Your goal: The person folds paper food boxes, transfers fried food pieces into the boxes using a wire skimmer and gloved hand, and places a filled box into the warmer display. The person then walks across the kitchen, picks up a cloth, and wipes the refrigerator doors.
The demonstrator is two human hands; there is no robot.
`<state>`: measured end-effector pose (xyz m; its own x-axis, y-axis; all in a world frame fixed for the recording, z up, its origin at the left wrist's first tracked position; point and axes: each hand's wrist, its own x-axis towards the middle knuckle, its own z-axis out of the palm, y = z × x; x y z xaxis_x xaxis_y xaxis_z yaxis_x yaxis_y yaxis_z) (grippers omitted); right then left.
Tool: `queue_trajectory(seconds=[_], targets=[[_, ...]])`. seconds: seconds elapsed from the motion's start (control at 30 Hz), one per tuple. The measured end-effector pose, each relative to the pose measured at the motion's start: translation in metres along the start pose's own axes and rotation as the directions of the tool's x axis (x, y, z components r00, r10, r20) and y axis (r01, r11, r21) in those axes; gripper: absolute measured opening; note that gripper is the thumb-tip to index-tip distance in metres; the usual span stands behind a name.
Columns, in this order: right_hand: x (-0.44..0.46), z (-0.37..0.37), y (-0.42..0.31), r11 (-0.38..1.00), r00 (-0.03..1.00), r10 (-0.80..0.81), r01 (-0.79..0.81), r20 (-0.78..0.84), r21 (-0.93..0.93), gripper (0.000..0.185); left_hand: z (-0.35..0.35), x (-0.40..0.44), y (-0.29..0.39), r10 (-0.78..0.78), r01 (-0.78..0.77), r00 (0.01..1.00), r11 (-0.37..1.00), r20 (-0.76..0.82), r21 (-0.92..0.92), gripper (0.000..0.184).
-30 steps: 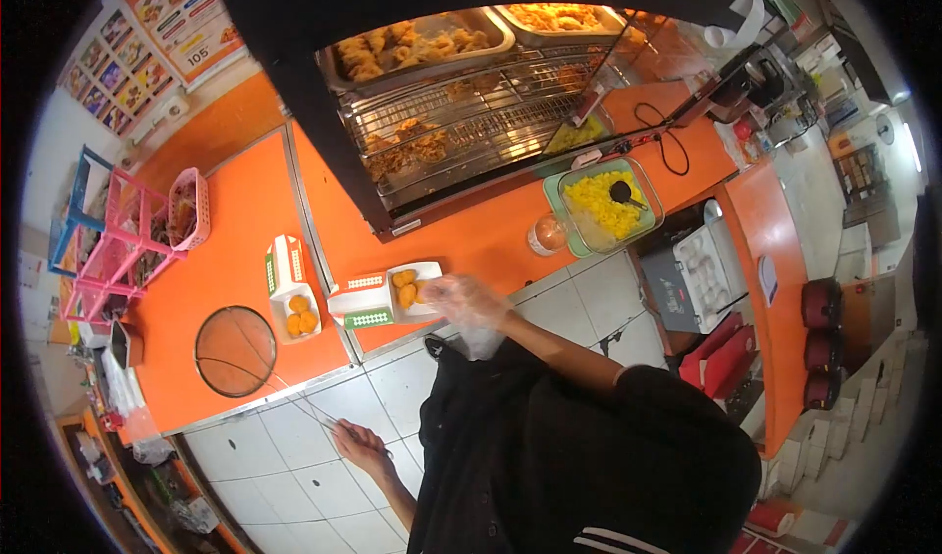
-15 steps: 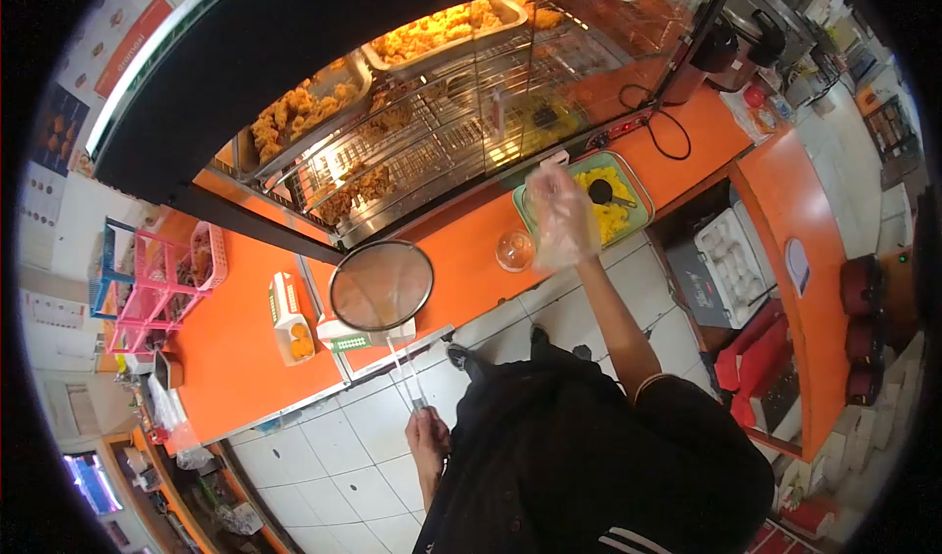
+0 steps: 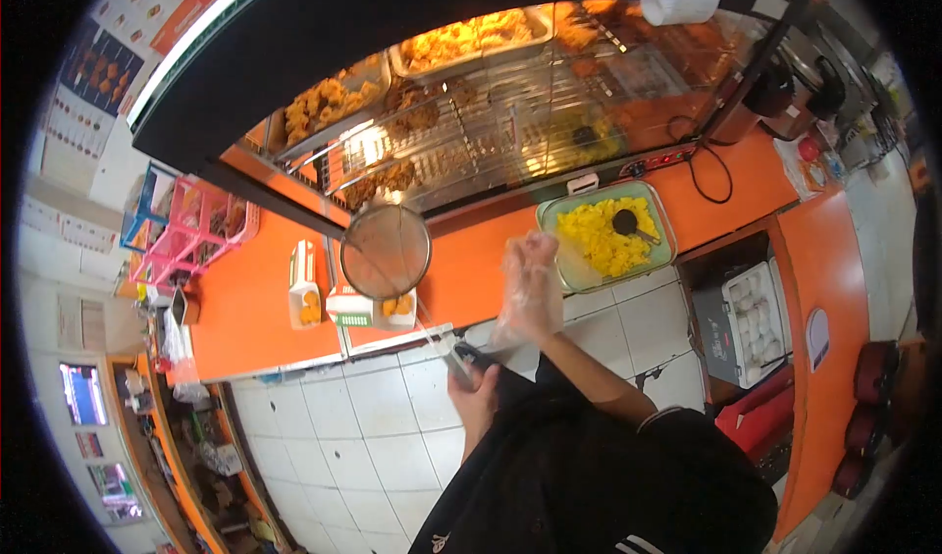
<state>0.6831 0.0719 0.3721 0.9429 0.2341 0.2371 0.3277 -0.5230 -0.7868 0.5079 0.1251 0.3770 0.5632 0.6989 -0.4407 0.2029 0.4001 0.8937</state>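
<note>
My left hand (image 3: 473, 397) is wrapped round the handle of a round wire strainer (image 3: 386, 252), whose mesh hangs over the orange counter (image 3: 245, 309). Beneath and beside it are an open paper box (image 3: 365, 309) with fried balls and a second box (image 3: 304, 284) with more. My right hand (image 3: 531, 284), in a clear plastic glove, is raised at the counter's front edge, left of a green-rimmed tray (image 3: 672, 245) of yellow food with a black scoop. Its fingers look curled, but the glove hides whether anything is between them.
A heated glass display case (image 3: 451, 201) with fried food in trays spans the back of the counter. Pink baskets (image 3: 196, 225) stand at the left. At the right, a grey box (image 3: 721, 338) of wrapped white items sits under the counter, and a black cable (image 3: 708, 186) lies on top.
My gloved right hand has moved from the boxes to beside the yellow food, then drawn back toward me. The strainer in my left hand has risen from the left to over the boxes.
</note>
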Motion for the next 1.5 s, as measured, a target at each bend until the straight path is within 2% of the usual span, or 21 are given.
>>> queue_trajectory(seconds=[0.1, 0.2, 0.23, 0.3, 0.33, 0.37, 0.43, 0.5, 0.67, 0.73, 0.87, 0.9, 0.93, 1.07, 1.13, 1.2, 1.27, 1.3, 1.4, 1.47, 1.5], targets=[[-0.034, 0.000, -0.003, 0.923, 0.953, -0.303, 0.293, -0.003, -0.250, 0.036, 0.020, 0.012, -0.019, 0.144, -0.140, 0.989, 0.985, 0.035, -0.103, 0.043], [-0.047, -0.009, -0.006, 0.783, 0.863, -0.505, 0.472, 0.030, -0.405, 0.035, 0.039, 0.004, -0.006, 0.102, -0.096, 0.993, 0.990, 0.057, -0.102, 0.038], [-0.049, -0.016, -0.007, 0.967, 0.970, -0.243, 0.241, -0.016, -0.081, 0.035, 0.048, 0.002, -0.004, 0.111, -0.103, 0.992, 0.987, 0.055, -0.123, 0.035], [-0.047, -0.041, -0.026, 0.887, 0.985, 0.142, -0.170, 0.097, 0.430, 0.032, 0.060, 0.000, -0.001, 0.114, -0.107, 0.991, 0.989, 0.066, -0.104, 0.035], [-0.051, -0.045, -0.019, 0.887, 0.984, 0.132, -0.171, 0.120, 0.429, 0.032, 0.061, -0.005, -0.002, 0.113, -0.107, 0.990, 0.992, 0.084, -0.074, 0.034], [-0.053, -0.050, -0.003, 0.996, 0.996, -0.080, 0.080, 0.023, 0.040, 0.027, 0.060, -0.007, -0.007, 0.101, -0.089, 0.985, 0.992, 0.139, -0.091, 0.036], [-0.041, -0.040, 0.010, 0.938, 0.976, 0.169, -0.116, -0.137, 0.328, 0.020, 0.057, -0.015, -0.011, 0.159, -0.146, 0.961, 0.987, 0.225, -0.074, 0.037], [-0.032, -0.045, 0.014, 0.958, 0.974, 0.141, -0.089, -0.176, 0.274, 0.021, 0.057, -0.022, -0.013, 0.172, -0.142, 0.914, 0.984, 0.368, -0.107, 0.043], [-0.043, -0.036, 0.031, 0.975, 0.982, 0.023, 0.020, -0.189, 0.221, 0.019, 0.066, -0.029, -0.020, 0.163, -0.176, 0.902, 0.984, 0.401, -0.006, 0.051], [-0.048, -0.033, 0.042, 0.684, 0.943, 0.329, -0.209, -0.039, 0.699, 0.020, 0.062, -0.031, -0.020, 0.058, -0.105, 0.907, 0.990, 0.418, 0.090, 0.050], [-0.059, -0.043, 0.026, 0.607, 0.907, 0.419, -0.306, 0.033, 0.734, 0.022, 0.057, -0.025, -0.036, 0.085, -0.117, 0.907, 0.992, 0.412, 0.053, 0.047], [-0.062, -0.056, 0.014, 0.854, 0.994, 0.096, -0.050, -0.062, 0.517, 0.025, 0.064, -0.027, -0.030, 0.199, -0.193, 0.914, 0.980, 0.354, -0.052, 0.041], [-0.067, -0.064, 0.007, 0.934, 0.966, -0.252, 0.259, -0.058, 0.245, 0.030, 0.068, -0.027, -0.025, 0.304, -0.270, 0.909, 0.951, 0.285, -0.152, 0.037], [-0.089, -0.058, -0.003, 0.978, 0.980, -0.199, 0.199, 0.003, 0.062, 0.029, 0.070, -0.009, -0.031, 0.341, -0.344, 0.929, 0.939, 0.145, -0.011, 0.035], [-0.107, -0.042, -0.014, 0.858, 0.984, 0.153, -0.180, 0.096, 0.480, 0.029, 0.072, -0.003, -0.024, 0.320, -0.321, 0.939, 0.947, 0.124, -0.009, 0.037], [-0.107, -0.042, -0.028, 0.921, 0.993, 0.117, -0.121, 0.035, 0.369, 0.031, 0.070, 0.000, -0.013, 0.264, -0.266, 0.957, 0.964, 0.119, 0.005, 0.037], [-0.109, -0.041, -0.033, 0.937, 0.979, -0.188, 0.201, -0.073, 0.286, 0.033, 0.069, 0.007, -0.010, 0.347, -0.345, 0.938, 0.926, -0.014, -0.150, 0.037], [-0.112, -0.043, -0.033, 0.943, 0.980, -0.177, 0.194, -0.088, 0.271, 0.033, 0.066, 0.008, -0.008, 0.419, -0.421, 0.907, 0.905, -0.044, -0.057, 0.038], [-0.125, -0.057, -0.027, 0.906, 0.880, -0.409, 0.360, 0.240, 0.223, 0.041, 0.047, 0.026, -0.014, 0.485, -0.480, 0.867, 0.874, -0.114, 0.075, 0.040], [-0.141, -0.071, -0.026, 0.903, 0.786, -0.262, -0.005, 0.560, 0.430, 0.040, 0.037, 0.038, -0.016, 0.473, -0.484, 0.871, 0.873, -0.134, -0.062, 0.040], [-0.140, -0.081, -0.029, 0.871, 0.782, -0.330, 0.036, 0.529, 0.491, 0.039, 0.033, 0.044, -0.013, 0.471, -0.481, 0.874, 0.874, -0.122, -0.072, 0.040]])
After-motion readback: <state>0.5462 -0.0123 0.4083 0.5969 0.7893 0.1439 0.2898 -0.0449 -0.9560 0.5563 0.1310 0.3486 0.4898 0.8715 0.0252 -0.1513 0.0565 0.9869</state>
